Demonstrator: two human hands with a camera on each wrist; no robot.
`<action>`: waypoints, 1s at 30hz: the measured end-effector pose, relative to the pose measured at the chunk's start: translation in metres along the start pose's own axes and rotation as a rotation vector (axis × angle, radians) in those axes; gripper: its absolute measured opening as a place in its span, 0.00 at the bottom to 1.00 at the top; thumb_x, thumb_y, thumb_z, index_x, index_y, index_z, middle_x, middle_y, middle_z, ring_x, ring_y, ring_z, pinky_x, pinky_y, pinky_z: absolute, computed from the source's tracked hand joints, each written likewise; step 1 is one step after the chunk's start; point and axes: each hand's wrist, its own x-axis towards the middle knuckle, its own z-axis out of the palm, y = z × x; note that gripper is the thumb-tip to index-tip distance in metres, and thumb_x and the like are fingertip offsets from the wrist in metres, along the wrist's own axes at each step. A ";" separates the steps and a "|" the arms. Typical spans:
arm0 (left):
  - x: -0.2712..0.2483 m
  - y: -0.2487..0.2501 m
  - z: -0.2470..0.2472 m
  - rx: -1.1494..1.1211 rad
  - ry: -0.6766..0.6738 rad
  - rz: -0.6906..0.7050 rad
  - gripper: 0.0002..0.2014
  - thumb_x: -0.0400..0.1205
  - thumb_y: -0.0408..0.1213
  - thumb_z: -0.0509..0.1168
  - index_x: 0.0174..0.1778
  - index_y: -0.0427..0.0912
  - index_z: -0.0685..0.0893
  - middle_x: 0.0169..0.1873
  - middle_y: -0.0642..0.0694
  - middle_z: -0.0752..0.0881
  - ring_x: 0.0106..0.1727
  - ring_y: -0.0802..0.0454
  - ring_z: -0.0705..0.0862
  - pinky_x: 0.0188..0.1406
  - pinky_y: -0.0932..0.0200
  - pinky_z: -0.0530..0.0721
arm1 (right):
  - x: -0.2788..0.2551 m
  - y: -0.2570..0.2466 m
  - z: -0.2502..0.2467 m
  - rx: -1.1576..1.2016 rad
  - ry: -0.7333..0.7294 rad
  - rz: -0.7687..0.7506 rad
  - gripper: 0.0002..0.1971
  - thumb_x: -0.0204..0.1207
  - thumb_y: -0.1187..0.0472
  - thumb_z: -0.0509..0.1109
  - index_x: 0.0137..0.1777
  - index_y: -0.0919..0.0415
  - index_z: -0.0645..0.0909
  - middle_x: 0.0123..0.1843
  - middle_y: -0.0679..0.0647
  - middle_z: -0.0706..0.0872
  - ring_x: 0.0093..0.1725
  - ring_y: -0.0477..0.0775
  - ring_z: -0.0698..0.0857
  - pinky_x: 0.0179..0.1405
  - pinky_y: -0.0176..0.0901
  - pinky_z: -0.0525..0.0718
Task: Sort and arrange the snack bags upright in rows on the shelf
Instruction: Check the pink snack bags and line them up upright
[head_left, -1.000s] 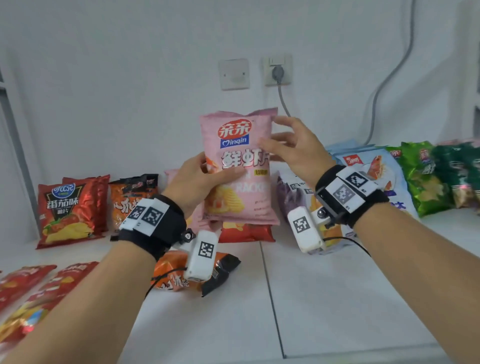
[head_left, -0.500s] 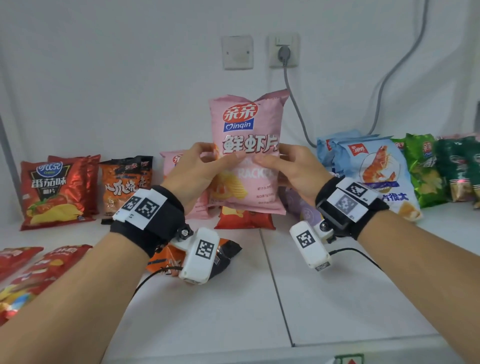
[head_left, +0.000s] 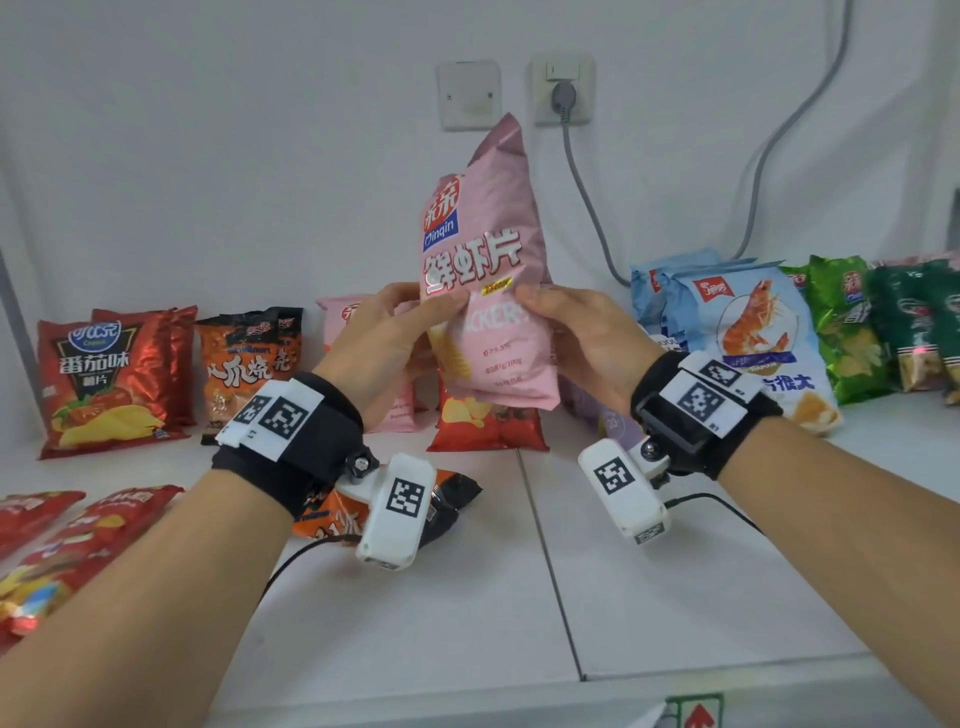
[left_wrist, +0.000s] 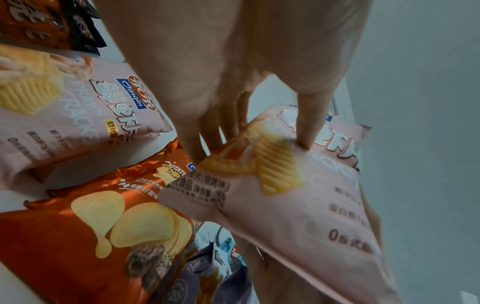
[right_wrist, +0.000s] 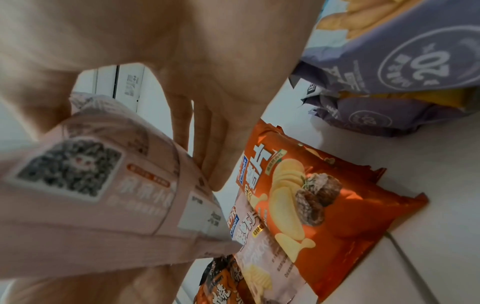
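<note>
I hold a pink prawn-cracker bag (head_left: 485, 291) upright above the middle of the white shelf (head_left: 701, 571). My left hand (head_left: 395, 332) grips its left edge, thumb on the front, fingers behind. My right hand (head_left: 576, 338) grips its right edge the same way. The bag is turned partly edge-on, its front facing left. In the left wrist view the fingers (left_wrist: 207, 135) pinch the pink bag (left_wrist: 298, 201). In the right wrist view the pink bag's back (right_wrist: 91, 195) shows under the fingers (right_wrist: 207, 148). A second pink bag (head_left: 358, 322) stands behind my left hand.
Red tomato-chip bags (head_left: 109, 379) and orange-black bags (head_left: 244, 358) stand at the back left. An orange-red chip bag (head_left: 488, 426) stands under the held bag. Blue prawn bags (head_left: 748, 332) and green bags (head_left: 852, 322) lean at the back right. Red bags (head_left: 62, 540) lie front left; an orange-black bag (head_left: 332, 519) lies under my left wrist.
My right hand has come down from the bag's upper corner to its right edge. The pink bag has risen slightly and twisted from face-on to partly edge-on.
</note>
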 end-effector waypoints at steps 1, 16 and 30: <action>0.000 0.000 0.001 0.008 0.023 -0.003 0.34 0.74 0.48 0.78 0.73 0.37 0.77 0.53 0.46 0.94 0.46 0.54 0.95 0.39 0.61 0.91 | -0.001 0.000 0.001 -0.026 0.010 -0.008 0.22 0.73 0.52 0.77 0.63 0.65 0.88 0.65 0.68 0.91 0.66 0.66 0.90 0.76 0.71 0.80; -0.002 0.003 0.001 -0.059 0.004 0.077 0.35 0.73 0.42 0.77 0.74 0.32 0.78 0.43 0.51 0.93 0.41 0.55 0.92 0.39 0.64 0.88 | 0.003 0.002 -0.004 -0.071 -0.061 -0.058 0.29 0.71 0.38 0.77 0.62 0.60 0.89 0.57 0.58 0.94 0.50 0.51 0.92 0.49 0.42 0.90; -0.004 0.001 0.003 0.083 -0.051 0.040 0.34 0.74 0.50 0.81 0.71 0.36 0.81 0.55 0.46 0.94 0.53 0.48 0.95 0.48 0.56 0.92 | -0.002 0.000 -0.003 -0.449 0.116 -0.186 0.31 0.58 0.29 0.82 0.58 0.44 0.85 0.50 0.38 0.94 0.48 0.39 0.93 0.42 0.32 0.89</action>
